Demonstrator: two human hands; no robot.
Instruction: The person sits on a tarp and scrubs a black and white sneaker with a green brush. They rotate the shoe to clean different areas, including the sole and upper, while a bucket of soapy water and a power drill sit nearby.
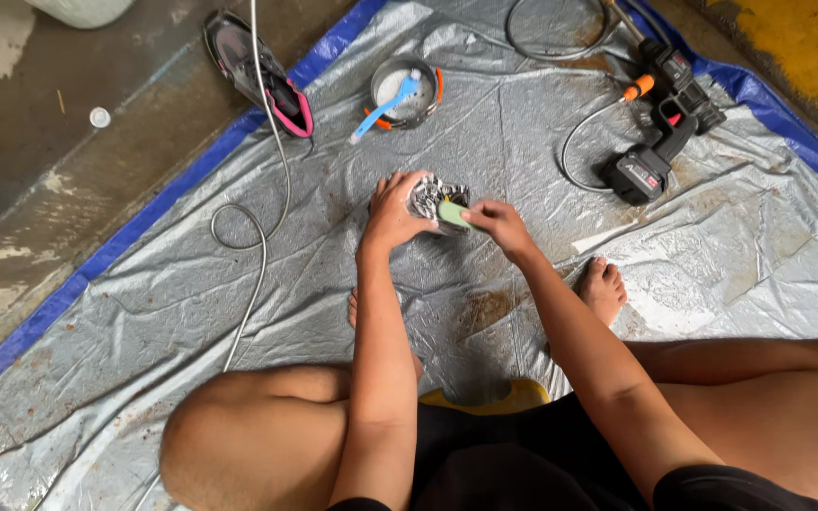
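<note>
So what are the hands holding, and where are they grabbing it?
The left hand cups a crumpled, shiny silver thing by its left side. The right hand pinches a small pale green block at its near end, pressing it against the silver thing.

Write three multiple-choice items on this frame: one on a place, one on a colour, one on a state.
1. Where does the blue brush lie?
A. across the round tin
B. beside the power tool
C. on the bare floor

2. What colour is the tarp's border?
A. yellow
B. blue
C. red

3. What is the left hand doing?
A. resting on a knee
B. hanging free
C. holding the shoe

Key: 1 A, the brush rests across the tin's rim. 2 B, a blue strip edges the grey sheet. 3 C, its fingers wrap the shoe while the right hand presses a green pad against it.
</note>
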